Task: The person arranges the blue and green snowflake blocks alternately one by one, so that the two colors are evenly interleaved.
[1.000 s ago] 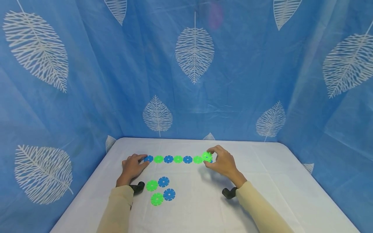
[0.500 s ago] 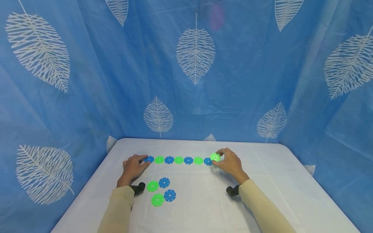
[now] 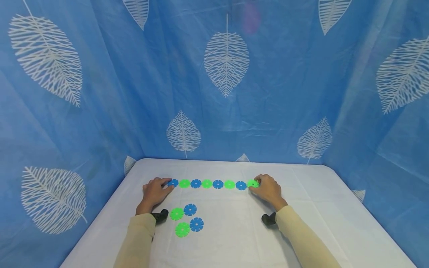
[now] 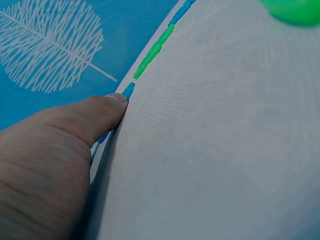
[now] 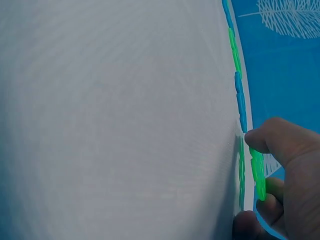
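Blue and green notched plastic snowflake discs form a row across the white table in the head view. At the row's left end, my left hand (image 3: 155,192) has thumb and forefinger at the edges of a blue disc (image 3: 173,182). In the left wrist view the thumb (image 4: 107,112) covers part of that disc. My right hand (image 3: 267,190) pinches a green disc (image 3: 253,184) at the right end, beside a blue disc (image 3: 241,185). The right wrist view shows the held green disc (image 5: 257,172) edge-on, with another green edge (image 5: 241,175) low against the cloth beside it.
Nearer the body lie two green discs (image 3: 176,214) and two blue discs (image 3: 196,224), loosely grouped. A white cloth covers the table (image 3: 228,238). Behind it hangs a blue curtain (image 3: 275,111) with white leaf prints. Both wrists wear black devices (image 3: 269,219).
My right hand has moved right and down with the green disc, from over the last blue disc to the spot beside it. My left hand stays at its blue disc.
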`<action>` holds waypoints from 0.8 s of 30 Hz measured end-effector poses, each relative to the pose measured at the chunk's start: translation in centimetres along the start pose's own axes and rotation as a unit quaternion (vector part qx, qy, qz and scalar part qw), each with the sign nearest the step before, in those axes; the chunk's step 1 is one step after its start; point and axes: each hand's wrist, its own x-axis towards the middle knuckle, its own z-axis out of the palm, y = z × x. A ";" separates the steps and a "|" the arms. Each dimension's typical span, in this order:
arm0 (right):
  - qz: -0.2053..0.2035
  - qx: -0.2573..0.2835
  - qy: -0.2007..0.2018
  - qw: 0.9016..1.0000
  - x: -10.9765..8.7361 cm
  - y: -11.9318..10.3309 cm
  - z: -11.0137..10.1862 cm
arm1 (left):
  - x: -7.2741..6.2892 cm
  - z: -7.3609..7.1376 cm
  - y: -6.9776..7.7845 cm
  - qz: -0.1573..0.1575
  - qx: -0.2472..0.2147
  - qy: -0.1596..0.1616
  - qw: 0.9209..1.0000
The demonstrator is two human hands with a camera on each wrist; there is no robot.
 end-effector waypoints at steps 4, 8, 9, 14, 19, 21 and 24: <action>0.001 0.000 -0.016 1.000 0.0 0.2 0.0 | 0.0 0.0 0.0 0.001 0.002 -0.002 1.000; 0.000 0.002 -0.025 1.000 0.2 0.4 0.0 | 0.0 0.1 -0.1 0.000 0.002 -0.003 1.000; 0.000 0.003 -0.028 1.000 0.3 0.4 0.0 | 0.0 0.1 -0.1 0.000 0.002 -0.003 1.000; 0.011 0.016 -0.049 0.999 0.6 0.6 0.2 | 0.1 0.0 -0.2 -0.001 0.000 -0.004 1.000; 0.022 0.024 -0.063 0.997 0.7 0.9 0.4 | 0.1 0.1 -0.2 0.000 -0.001 -0.002 1.000; 0.024 0.025 -0.067 0.997 0.6 0.9 0.3 | 0.1 0.1 -0.3 0.001 -0.001 -0.002 1.000; 0.022 0.026 -0.073 0.997 0.6 0.8 0.2 | 0.1 0.2 -0.3 0.001 -0.001 -0.001 1.000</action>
